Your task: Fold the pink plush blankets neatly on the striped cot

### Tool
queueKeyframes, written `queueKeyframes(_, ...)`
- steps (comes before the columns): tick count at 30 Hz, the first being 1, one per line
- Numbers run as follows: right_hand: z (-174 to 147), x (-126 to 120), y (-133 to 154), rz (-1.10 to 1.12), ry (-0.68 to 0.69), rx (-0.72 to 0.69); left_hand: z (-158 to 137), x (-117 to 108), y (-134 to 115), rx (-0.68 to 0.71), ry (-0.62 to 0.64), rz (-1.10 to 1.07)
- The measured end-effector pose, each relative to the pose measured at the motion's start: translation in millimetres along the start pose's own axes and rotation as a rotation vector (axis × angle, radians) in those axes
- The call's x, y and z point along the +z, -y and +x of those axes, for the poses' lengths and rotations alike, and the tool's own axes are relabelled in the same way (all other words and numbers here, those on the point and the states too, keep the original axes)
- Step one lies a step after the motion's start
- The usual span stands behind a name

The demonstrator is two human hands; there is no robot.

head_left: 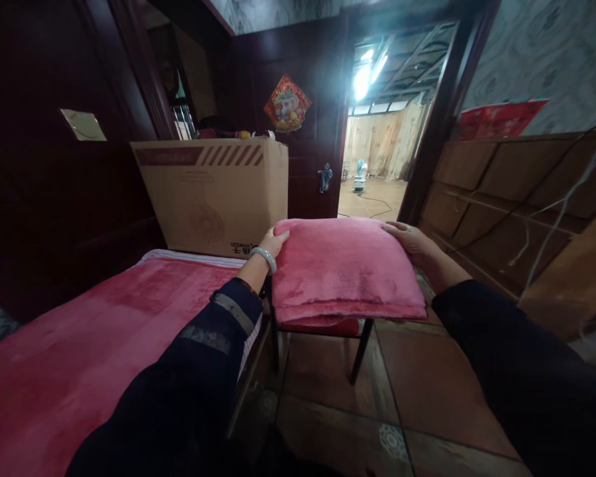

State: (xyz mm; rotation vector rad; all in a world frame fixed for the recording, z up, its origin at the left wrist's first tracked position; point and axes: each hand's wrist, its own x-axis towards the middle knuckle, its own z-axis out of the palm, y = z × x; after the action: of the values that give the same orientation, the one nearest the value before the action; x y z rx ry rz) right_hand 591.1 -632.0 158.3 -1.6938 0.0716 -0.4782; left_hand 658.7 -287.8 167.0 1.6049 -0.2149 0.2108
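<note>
A folded pink plush blanket (345,271) rests over a chair with a red seat (322,327) and dark legs. At its far left corner, my left hand (277,242) grips the edge, thumb on top and the other fingers mostly hidden; a pale bangle circles the wrist. My right hand (408,237) is closed on the far right corner, its fingers partly out of sight. The folded layers show along the blanket's near edge.
Left of the chair lies a bed with a pink plush cover (104,331). Behind it stands a large cardboard box (213,192). A dark door (308,79) opens to a lit room with a fan (360,175). Cables hang by brown panels (501,192) at right, above a tiled floor (427,371).
</note>
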Motion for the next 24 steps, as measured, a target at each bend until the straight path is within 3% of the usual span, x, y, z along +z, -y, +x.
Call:
queueKeyframes(3, 3, 2, 1, -0.005, -0.103, 0.0, 6, 1, -10, 0.004, -0.031, 0.008)
queueKeyframes(6, 0, 3, -1, -0.026, -0.183, -0.101, 6, 4, -16, 0.046, -0.017, 0.07)
queueKeyframes(10, -7, -4, -7, -0.132, -0.121, -0.134, 0, 2, -17, 0.047, 0.046, 0.208)
queueKeyframes(13, -9, -13, 3, -0.41, -0.087, -0.145, -1, -3, -22, 0.039, 0.056, 0.264)
queueKeyframes(16, -9, -11, 31, -0.791, -0.144, -0.293, 0, -2, -38, 0.063, -0.003, 0.374)
queueKeyframes(19, -13, 12, 61, -0.955, -0.113, -0.543, -9, 18, -57, 0.286, -0.005, 0.667)
queueKeyframes(21, -17, 34, 69, -1.024, -0.011, -0.665, -19, 37, -63, 0.49, 0.104, 0.912)
queueKeyframes(24, -24, 60, 58, -1.13, 0.19, -0.672, -37, 60, -56, 0.57, 0.306, 1.142)
